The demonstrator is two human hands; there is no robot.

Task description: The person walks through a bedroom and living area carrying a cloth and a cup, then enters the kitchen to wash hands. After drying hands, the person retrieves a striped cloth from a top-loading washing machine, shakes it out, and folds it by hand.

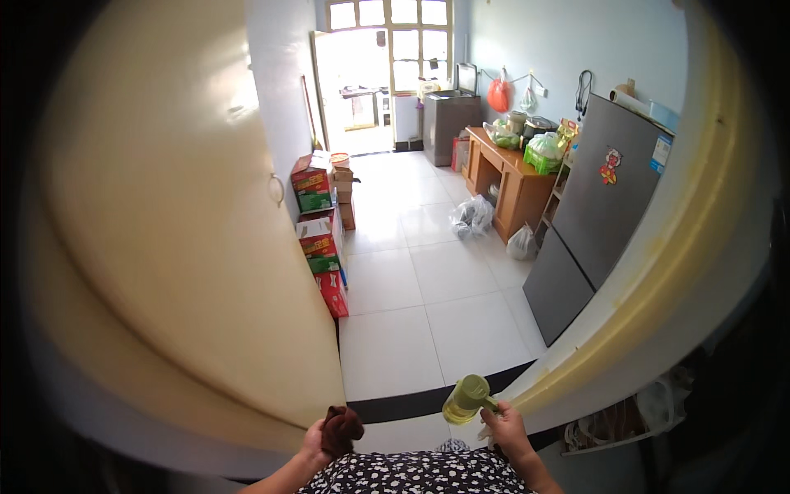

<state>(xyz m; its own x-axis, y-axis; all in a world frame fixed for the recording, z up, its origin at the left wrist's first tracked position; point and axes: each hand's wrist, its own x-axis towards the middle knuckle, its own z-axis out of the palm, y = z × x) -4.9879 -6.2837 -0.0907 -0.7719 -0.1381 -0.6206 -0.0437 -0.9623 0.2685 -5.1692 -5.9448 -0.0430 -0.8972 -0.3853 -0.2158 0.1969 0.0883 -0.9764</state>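
My left hand (312, 443) is closed round a bunched dark maroon cloth (342, 430), near the lower part of the cream door. With my right hand (508, 431) I grip the handle of a jug (470, 395) with an olive-green top and yellowish see-through sides. The jug is held out in front of me over the dark threshold strip (395, 407). Something pale shows just below my right fingers; I cannot make out what it is.
A cream door (164, 214) stands open on the left and a door frame (658, 263) curves up on the right. Beyond are stacked cartons (319, 239), a grey fridge (605, 181), a wooden desk (527, 189), plastic bags (471, 216) on the tiled floor (383, 284), and a washing machine (451, 123).
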